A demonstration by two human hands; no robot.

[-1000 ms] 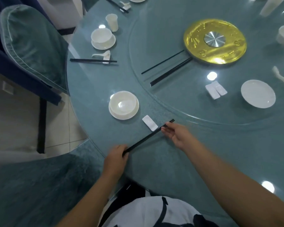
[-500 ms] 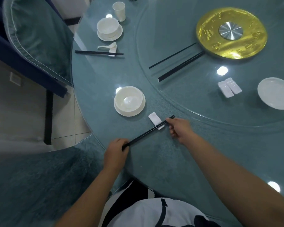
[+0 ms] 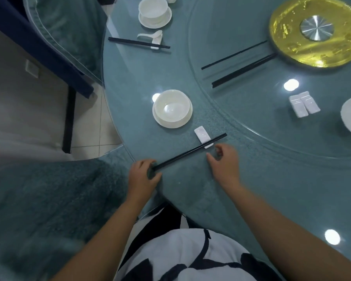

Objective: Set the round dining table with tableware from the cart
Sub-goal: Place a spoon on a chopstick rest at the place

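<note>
The pair of black chopsticks (image 3: pixel 188 152) lies on the round teal glass table (image 3: pixel 190 189), its far end resting across the small white ceramic rest (image 3: pixel 202 136) — just beside the white bowl on its saucer (image 3: pixel 172 108). The left hand (image 3: pixel 143 177) grips the near end with curled fingers. The right hand (image 3: pixel 224 163) hovers close by, fingers loosely bent, holding nothing.

No legible text, labels, brands, numbers or signs anywhere.

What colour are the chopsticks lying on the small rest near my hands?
Black; the chopsticks show clearly against the white rest in the head view.
</note>
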